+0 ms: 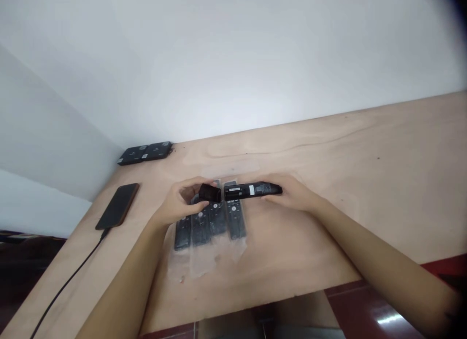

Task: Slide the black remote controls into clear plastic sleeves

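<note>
My left hand [182, 199] pinches a short black cover [209, 193] between thumb and fingers. In my right hand [284, 190] is a black remote [251, 189], held level with its back side up; labels and an uncovered compartment show at its left end. A narrow gap parts the cover from the remote. Below both hands, several black remotes in clear plastic sleeves lie side by side on the table, one of them [236, 222] at the right of the row. My left hand partly hides the upper ends of the leftmost ones.
A phone [117, 206] with a black cable [69, 280] lies on the left of the wooden table [365, 183]. Two flat black boxes [133, 155] [157, 151] stand at the back left, near the white wall [233, 62]. The table's front edge runs below the sleeves.
</note>
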`<act>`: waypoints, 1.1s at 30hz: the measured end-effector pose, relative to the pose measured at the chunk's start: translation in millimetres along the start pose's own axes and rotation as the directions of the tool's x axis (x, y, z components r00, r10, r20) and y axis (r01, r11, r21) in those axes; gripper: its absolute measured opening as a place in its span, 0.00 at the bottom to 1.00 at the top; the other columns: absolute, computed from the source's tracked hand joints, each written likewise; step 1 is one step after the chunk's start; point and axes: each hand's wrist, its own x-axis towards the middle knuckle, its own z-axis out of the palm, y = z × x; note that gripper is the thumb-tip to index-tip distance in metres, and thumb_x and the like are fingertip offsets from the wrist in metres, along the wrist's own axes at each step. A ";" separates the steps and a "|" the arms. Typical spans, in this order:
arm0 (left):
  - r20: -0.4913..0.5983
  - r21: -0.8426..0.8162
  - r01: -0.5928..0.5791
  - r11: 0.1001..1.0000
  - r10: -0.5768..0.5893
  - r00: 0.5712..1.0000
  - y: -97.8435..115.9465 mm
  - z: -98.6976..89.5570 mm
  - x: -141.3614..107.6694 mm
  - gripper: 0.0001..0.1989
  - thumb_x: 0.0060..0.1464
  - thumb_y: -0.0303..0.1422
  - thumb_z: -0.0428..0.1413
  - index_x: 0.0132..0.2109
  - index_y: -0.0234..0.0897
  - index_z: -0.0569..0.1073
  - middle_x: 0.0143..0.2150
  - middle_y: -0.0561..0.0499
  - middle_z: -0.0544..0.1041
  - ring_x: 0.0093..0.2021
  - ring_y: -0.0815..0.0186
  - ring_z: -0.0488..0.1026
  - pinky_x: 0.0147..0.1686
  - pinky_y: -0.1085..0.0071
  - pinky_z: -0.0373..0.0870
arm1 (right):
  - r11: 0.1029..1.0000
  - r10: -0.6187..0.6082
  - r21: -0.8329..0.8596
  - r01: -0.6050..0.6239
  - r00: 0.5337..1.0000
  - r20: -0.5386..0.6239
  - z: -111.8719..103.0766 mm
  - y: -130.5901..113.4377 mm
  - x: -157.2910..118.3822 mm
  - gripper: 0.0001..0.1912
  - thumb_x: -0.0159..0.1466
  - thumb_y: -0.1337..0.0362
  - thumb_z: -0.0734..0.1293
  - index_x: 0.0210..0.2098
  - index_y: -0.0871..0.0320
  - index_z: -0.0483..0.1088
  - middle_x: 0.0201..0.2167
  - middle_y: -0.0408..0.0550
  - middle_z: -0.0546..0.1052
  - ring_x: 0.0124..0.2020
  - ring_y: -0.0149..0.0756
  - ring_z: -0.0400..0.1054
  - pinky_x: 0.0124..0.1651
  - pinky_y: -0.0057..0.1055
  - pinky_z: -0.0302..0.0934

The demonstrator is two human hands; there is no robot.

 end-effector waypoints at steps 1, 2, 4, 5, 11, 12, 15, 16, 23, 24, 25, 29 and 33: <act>0.006 0.004 0.001 1.000 -0.001 1.000 0.1 0.1 0.1 0.27 0.57 0.35 0.78 0.62 0.37 0.85 0.58 0.34 0.89 0.59 0.46 0.86 0.62 0.52 0.83 | 1.000 -0.004 -0.001 0.004 1.000 -0.001 0.0 0.9 -0.1 0.26 0.74 0.56 0.77 0.70 0.43 0.79 0.66 0.48 0.85 0.65 0.58 0.81 0.69 0.52 0.72; 0.012 0.010 -0.001 1.000 0.001 1.000 -0.3 0.2 0.2 0.27 0.58 0.36 0.78 0.62 0.37 0.85 0.58 0.34 0.88 0.60 0.46 0.86 0.63 0.52 0.82 | 1.000 -0.003 -0.004 0.003 1.000 0.001 0.1 1.8 -0.4 0.26 0.74 0.56 0.77 0.71 0.43 0.78 0.66 0.48 0.85 0.65 0.58 0.81 0.69 0.52 0.72; 0.029 0.026 -0.009 1.000 0.008 1.000 -1.8 0.0 0.5 0.26 0.59 0.37 0.77 0.62 0.38 0.85 0.59 0.34 0.88 0.60 0.46 0.86 0.62 0.52 0.83 | 1.000 0.003 -0.018 -0.003 1.000 0.004 0.6 3.5 -1.0 0.27 0.74 0.57 0.77 0.71 0.44 0.78 0.65 0.49 0.85 0.64 0.58 0.81 0.69 0.52 0.72; 0.040 0.034 -0.011 0.999 0.009 0.999 -2.7 -0.2 0.6 0.26 0.59 0.38 0.77 0.62 0.38 0.84 0.59 0.34 0.88 0.60 0.46 0.86 0.62 0.52 0.83 | 1.000 0.006 -0.025 -0.006 1.000 0.005 0.9 4.3 -1.4 0.27 0.74 0.58 0.77 0.71 0.44 0.78 0.65 0.49 0.85 0.64 0.58 0.80 0.69 0.53 0.72; 0.117 0.054 -0.024 0.998 0.018 0.993 -1.7 2.7 2.1 0.26 0.62 0.39 0.75 0.64 0.38 0.83 0.62 0.32 0.85 0.62 0.45 0.84 0.63 0.49 0.81 | 0.999 0.008 -0.041 -0.008 1.000 0.002 3.1 7.0 -1.9 0.25 0.74 0.56 0.78 0.69 0.45 0.79 0.65 0.49 0.85 0.64 0.57 0.81 0.67 0.51 0.73; 0.124 0.062 -0.036 0.997 0.029 0.992 -0.7 3.9 2.8 0.26 0.63 0.39 0.74 0.64 0.38 0.83 0.62 0.32 0.84 0.63 0.45 0.83 0.64 0.49 0.81 | 0.999 0.002 -0.035 -0.002 1.000 0.005 3.3 6.8 -1.6 0.25 0.74 0.55 0.78 0.69 0.45 0.79 0.65 0.49 0.85 0.64 0.57 0.81 0.68 0.51 0.73; 0.129 0.084 -0.091 0.992 0.080 0.988 2.4 7.4 5.1 0.22 0.64 0.37 0.72 0.63 0.41 0.84 0.62 0.35 0.82 0.63 0.48 0.81 0.63 0.52 0.80 | 1.000 -0.004 -0.017 0.004 1.000 0.018 3.4 5.8 -1.1 0.26 0.74 0.55 0.77 0.70 0.45 0.78 0.65 0.49 0.85 0.65 0.57 0.81 0.68 0.51 0.72; 0.128 0.085 -0.104 0.991 0.092 0.987 3.2 8.3 5.7 0.21 0.65 0.37 0.72 0.63 0.41 0.85 0.61 0.36 0.81 0.63 0.48 0.81 0.62 0.53 0.81 | 1.000 -0.001 -0.016 0.002 1.000 0.020 3.5 5.4 -1.0 0.26 0.74 0.55 0.78 0.70 0.45 0.78 0.65 0.49 0.85 0.64 0.57 0.81 0.68 0.51 0.72; 0.157 0.082 -0.092 0.992 0.079 0.984 4.4 6.8 6.2 0.21 0.67 0.36 0.70 0.64 0.41 0.83 0.61 0.35 0.82 0.61 0.48 0.82 0.61 0.53 0.80 | 1.000 0.013 -0.014 -0.013 1.000 0.023 3.5 2.5 -1.0 0.26 0.74 0.58 0.78 0.70 0.45 0.79 0.65 0.49 0.85 0.64 0.56 0.81 0.68 0.50 0.72; 0.157 0.085 -0.087 0.993 0.073 0.985 3.9 6.6 5.9 0.21 0.66 0.36 0.70 0.64 0.41 0.83 0.61 0.35 0.82 0.61 0.48 0.82 0.60 0.53 0.80 | 1.000 0.014 -0.010 -0.014 1.000 0.023 3.2 1.8 -0.8 0.26 0.74 0.58 0.78 0.70 0.45 0.79 0.65 0.48 0.86 0.64 0.56 0.81 0.68 0.50 0.72; 0.158 0.086 -0.084 0.993 0.070 0.985 3.4 7.0 5.6 0.21 0.66 0.35 0.70 0.64 0.40 0.83 0.61 0.35 0.82 0.61 0.48 0.82 0.60 0.54 0.80 | 1.000 0.013 -0.008 -0.012 1.000 0.023 3.0 1.0 -0.6 0.26 0.74 0.58 0.78 0.69 0.45 0.79 0.65 0.48 0.86 0.64 0.57 0.81 0.68 0.50 0.72; 0.117 0.083 -0.048 0.995 0.039 0.992 3.8 17.3 4.3 0.30 0.64 0.32 0.69 0.71 0.42 0.76 0.57 0.40 0.83 0.59 0.52 0.82 0.59 0.56 0.81 | 1.000 -0.003 0.012 0.003 0.999 0.036 2.7 -0.6 -0.1 0.26 0.74 0.56 0.78 0.70 0.43 0.79 0.65 0.47 0.85 0.65 0.56 0.81 0.69 0.50 0.72; 0.044 0.224 -0.012 0.974 0.002 0.999 11.2 34.1 3.9 0.25 0.59 0.29 0.69 0.63 0.41 0.78 0.55 0.43 0.83 0.56 0.54 0.82 0.58 0.57 0.81 | 1.000 0.003 0.010 -0.003 0.999 0.052 4.1 0.4 -0.5 0.27 0.74 0.55 0.78 0.71 0.43 0.78 0.66 0.47 0.85 0.66 0.57 0.81 0.69 0.51 0.72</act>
